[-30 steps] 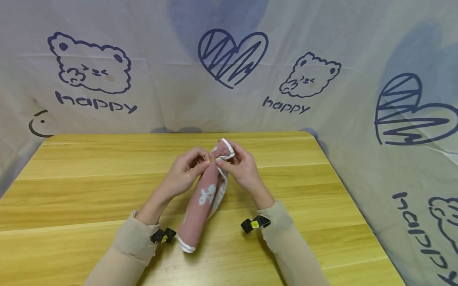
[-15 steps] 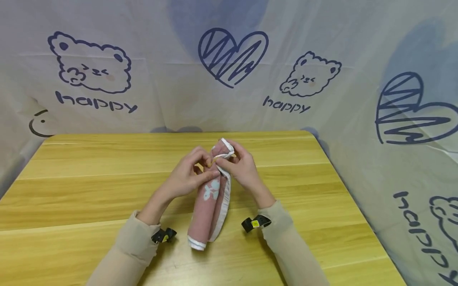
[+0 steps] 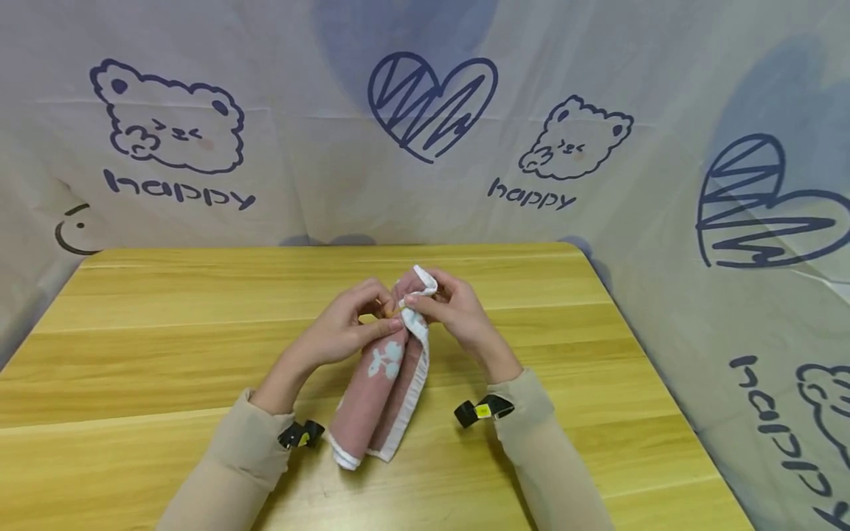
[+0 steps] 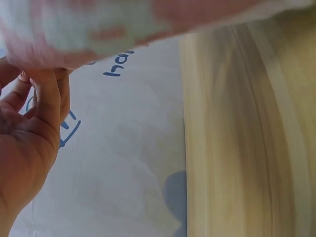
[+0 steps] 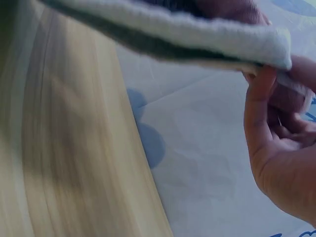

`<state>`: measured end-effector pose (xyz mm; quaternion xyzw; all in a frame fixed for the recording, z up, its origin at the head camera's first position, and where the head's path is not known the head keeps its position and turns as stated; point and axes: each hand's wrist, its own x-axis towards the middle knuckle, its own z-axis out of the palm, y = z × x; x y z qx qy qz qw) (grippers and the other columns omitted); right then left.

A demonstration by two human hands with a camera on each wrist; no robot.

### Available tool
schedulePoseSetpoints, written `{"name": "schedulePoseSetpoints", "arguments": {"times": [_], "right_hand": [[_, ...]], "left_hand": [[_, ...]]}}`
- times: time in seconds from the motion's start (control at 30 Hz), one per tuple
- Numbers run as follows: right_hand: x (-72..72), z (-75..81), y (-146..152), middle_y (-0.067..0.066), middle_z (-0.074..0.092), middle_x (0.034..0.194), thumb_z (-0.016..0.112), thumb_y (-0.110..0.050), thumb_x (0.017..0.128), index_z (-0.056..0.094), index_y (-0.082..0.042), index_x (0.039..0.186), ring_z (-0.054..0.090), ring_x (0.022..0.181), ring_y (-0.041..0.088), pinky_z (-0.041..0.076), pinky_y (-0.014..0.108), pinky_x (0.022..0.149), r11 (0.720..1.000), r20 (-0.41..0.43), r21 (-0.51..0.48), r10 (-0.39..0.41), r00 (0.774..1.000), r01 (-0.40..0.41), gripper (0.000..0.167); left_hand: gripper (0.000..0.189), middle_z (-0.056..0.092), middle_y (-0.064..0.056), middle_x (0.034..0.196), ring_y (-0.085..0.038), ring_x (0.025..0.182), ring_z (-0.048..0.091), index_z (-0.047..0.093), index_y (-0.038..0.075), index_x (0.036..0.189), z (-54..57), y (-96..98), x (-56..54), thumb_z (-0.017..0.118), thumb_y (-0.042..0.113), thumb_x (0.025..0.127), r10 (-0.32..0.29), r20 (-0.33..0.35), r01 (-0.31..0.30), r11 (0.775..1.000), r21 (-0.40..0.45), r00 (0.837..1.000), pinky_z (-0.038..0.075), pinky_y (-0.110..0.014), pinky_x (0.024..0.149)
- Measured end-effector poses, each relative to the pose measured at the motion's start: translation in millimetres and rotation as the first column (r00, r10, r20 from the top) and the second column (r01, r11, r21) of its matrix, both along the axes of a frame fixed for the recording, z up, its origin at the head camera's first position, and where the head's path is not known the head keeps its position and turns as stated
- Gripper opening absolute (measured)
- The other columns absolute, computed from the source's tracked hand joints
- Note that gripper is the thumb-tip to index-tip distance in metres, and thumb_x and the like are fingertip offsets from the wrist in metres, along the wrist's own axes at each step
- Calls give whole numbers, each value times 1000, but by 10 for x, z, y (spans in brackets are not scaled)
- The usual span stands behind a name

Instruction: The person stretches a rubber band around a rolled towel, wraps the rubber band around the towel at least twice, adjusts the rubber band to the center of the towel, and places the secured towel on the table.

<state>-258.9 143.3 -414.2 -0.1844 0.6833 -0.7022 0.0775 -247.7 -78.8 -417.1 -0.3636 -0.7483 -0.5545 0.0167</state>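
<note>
At left over the wood-grain worktop (image 3: 166, 332), a beige sleeve (image 3: 226, 457) with a black wrist strap (image 3: 302, 435) leads to the left hand (image 3: 341, 328), whose grip is narrow, thumb and fingers pinching the gathered upper part of a pink towel (image 3: 361, 405). The towel is held between the two hands near the middle of the worktop, slanting from its far end down to the near left; whether the near end touches the wood I cannot tell. Its left side is rolled, while a white-edged flap (image 3: 405, 405) hangs loose on the right. Between the fingertips shows a yellowish strand (image 3: 399, 310), too small to name surely. Farther right, the right hand (image 3: 458, 310) has its grip closed on the towel's white edge near the far end. The loose flap looks the likeliest trouble: should the right pinch slip, the roll could unwind. The strand might also slide off the far end if the left fingers let the gathered cloth spread.
</note>
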Motion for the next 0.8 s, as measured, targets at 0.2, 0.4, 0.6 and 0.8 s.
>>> {"name": "schedulePoseSetpoints", "arguments": {"times": [0.2,0.4,0.6,0.8], "right_hand": [[-16,-6,-35,4,73,104,71,-8,98,70,0,111,67,82,12,57,25,69,998,4,5,-64,998,64,15],[-73,-25,-55,0,72,92,72,-6,97,71,0,107,64,75,9,52,21,64,980,91,-17,-196,976,198,11],[-95,-36,-50,0,69,94,69,-8,99,65,-2,108,64,78,10,54,22,66,982,203,-14,-184,962,190,11],[-83,-6,2,5,69,100,70,-14,99,65,-4,108,62,75,12,54,25,62,997,161,26,-78,984,75,15]], "left_hand": [[14,59,-5,99,-21,91,60,64,12,92,-37,10,-4,75,5,95,30,-36,-32,998,-49,999,53,-35,75],[13,57,-4,100,-21,95,60,64,13,92,-58,53,-12,74,6,96,-1,-52,-3,997,-75,999,52,-32,72],[14,53,-7,105,-21,93,58,62,11,92,-61,83,5,73,4,96,54,-83,-61,995,-82,995,50,-30,65],[12,60,-10,105,-22,90,61,63,7,92,-28,95,17,71,-1,95,174,-189,-181,983,-19,966,54,-32,71]]}}
